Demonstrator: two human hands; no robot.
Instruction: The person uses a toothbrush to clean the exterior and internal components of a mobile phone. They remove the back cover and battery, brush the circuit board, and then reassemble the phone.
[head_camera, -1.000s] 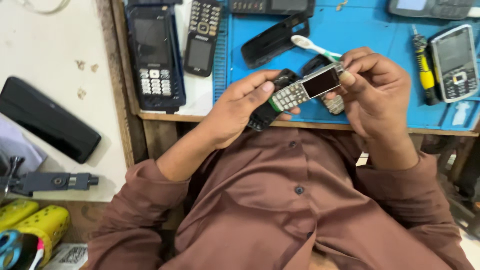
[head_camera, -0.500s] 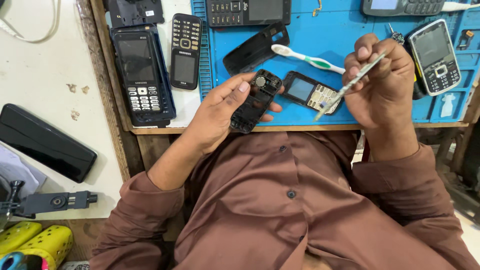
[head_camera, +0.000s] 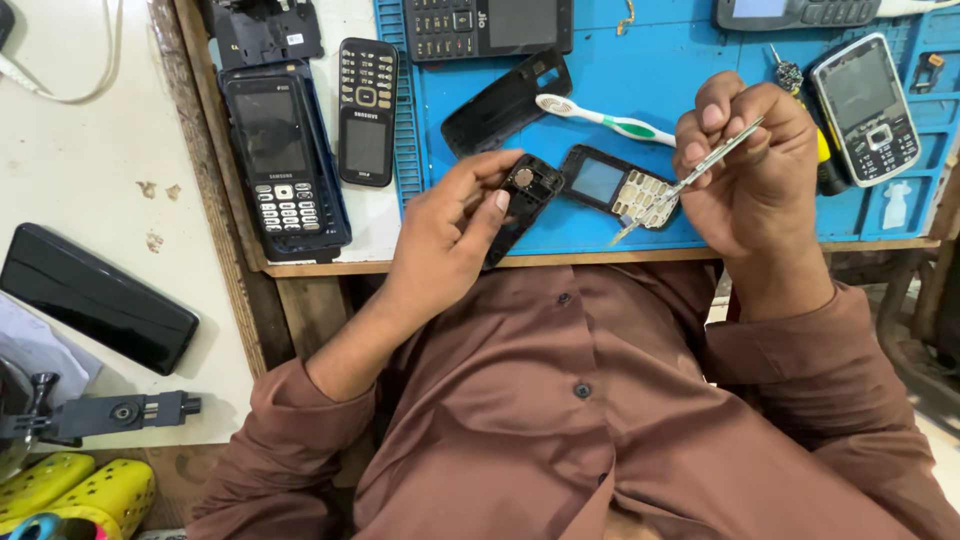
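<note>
My left hand (head_camera: 448, 232) holds a black phone body (head_camera: 524, 199) with its inside exposed, resting near the front edge of the blue work mat (head_camera: 640, 70). My right hand (head_camera: 750, 170) grips metal tweezers (head_camera: 688, 180), tips pointing down-left toward a separated phone front cover (head_camera: 617, 186) with screen window and keypad, lying on the mat between my hands. A white and green toothbrush (head_camera: 603, 118) lies just behind it.
A black back cover (head_camera: 505, 100) lies on the mat. Several keypad phones (head_camera: 365, 110) sit on the bench, one at right (head_camera: 866, 105) beside a yellow screwdriver (head_camera: 818, 150). A black case (head_camera: 95, 297) and yellow shoes (head_camera: 80, 490) are on the floor at left.
The phone was held whole in both hands; now it is split. The front cover lies on the mat, my left hand keeps the body, my right hand lifted away with the tweezers.
</note>
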